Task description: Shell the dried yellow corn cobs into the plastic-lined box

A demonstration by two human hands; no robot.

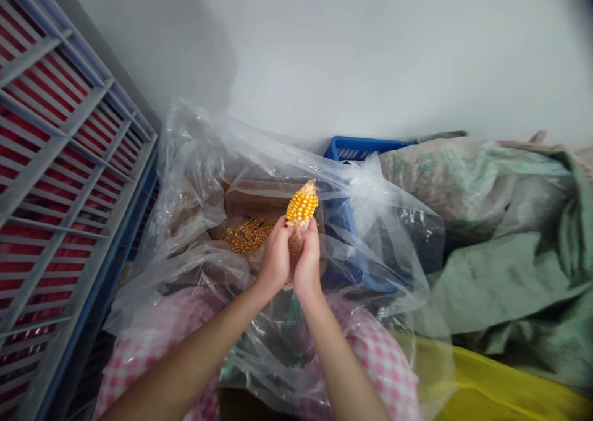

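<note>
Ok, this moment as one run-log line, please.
left hand: grips corn cob; right hand: grips same cob; cob: yellow kernels at far end, bare between hands; loose kernels: heaped in brown box; clear plastic: around box

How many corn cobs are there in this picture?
1: the corn cob, tip up with yellow kernels on its upper end, held between the left hand and right hand. Others may be hidden behind the folds of clear plastic.
</note>
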